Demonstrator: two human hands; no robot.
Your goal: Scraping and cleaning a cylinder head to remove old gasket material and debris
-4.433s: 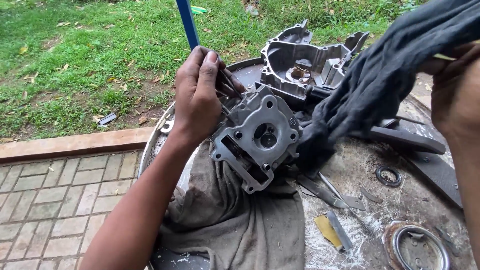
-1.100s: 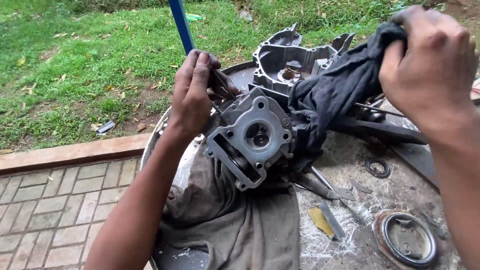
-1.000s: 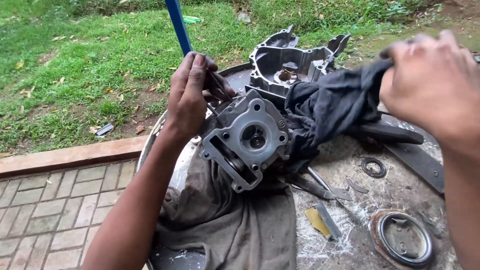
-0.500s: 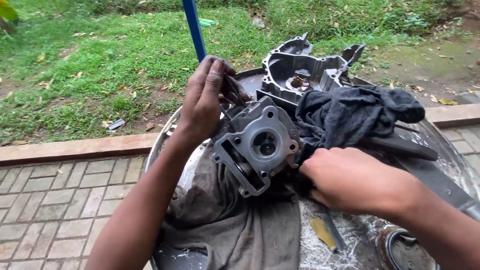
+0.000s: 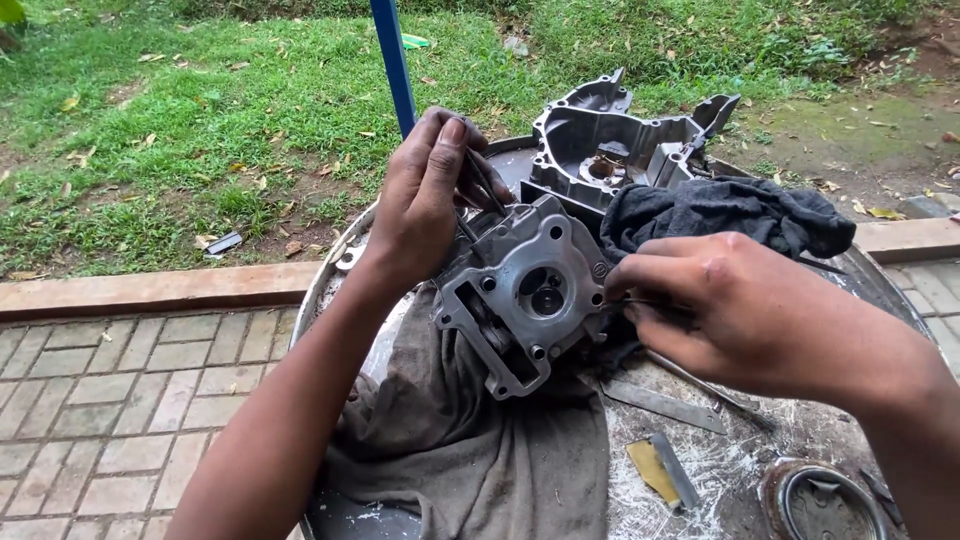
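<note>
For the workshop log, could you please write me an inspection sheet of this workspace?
Surface: round metal tray, dirty, white scrapings near its front.
Job's things: grey engine part tilted on a grey cloth.
Clutter: engine casing, dark rag, flat metal strip, yellow-bladed scraper, metal ring.
Grippers: left hand grips the engine part's top; right hand pinches something thin beside it.
Cables: nothing seen.
Surroundings: grass, brick paving, blue pole.

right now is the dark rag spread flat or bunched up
Bunched up: the dark rag lies crumpled in folds behind the cylinder head, against the engine case, not laid flat.
</note>
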